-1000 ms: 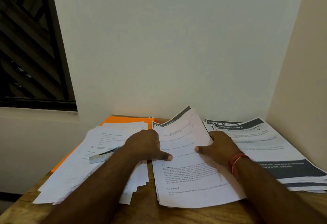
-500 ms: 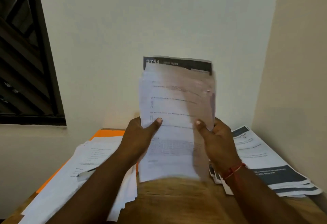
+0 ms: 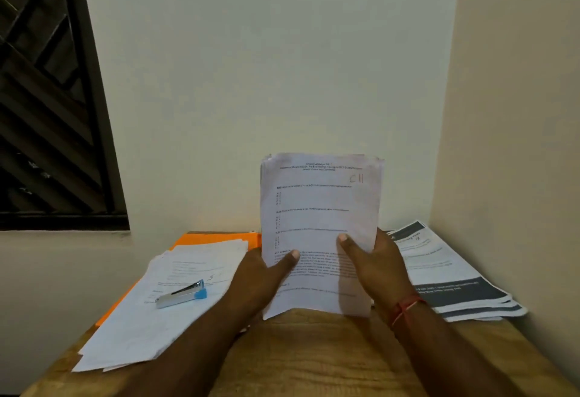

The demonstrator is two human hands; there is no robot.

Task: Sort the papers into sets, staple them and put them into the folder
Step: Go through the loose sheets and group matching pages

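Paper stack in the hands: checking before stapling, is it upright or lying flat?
Upright: left hand and right hand grip the paper stack by its sides, top edge up.

Upright paper stack [image 3: 318, 208] between both hands

The surface [image 3: 314, 359] is brown wood, its grain plain, with a dull sheen. The upright sheaf [image 3: 320, 208] is thin matt white paper, ragged along its top edges. The left pile [image 3: 163, 318] is the same matt paper. The right pile [image 3: 445, 271] is paper printed with dark grey bands. The stapler [image 3: 180, 294] is bright shiny metal with a blue plastic end. The folder [image 3: 204, 239] is smooth and orange; card or plastic, hard to tell. The far wall [image 3: 282, 67] is matt paint.
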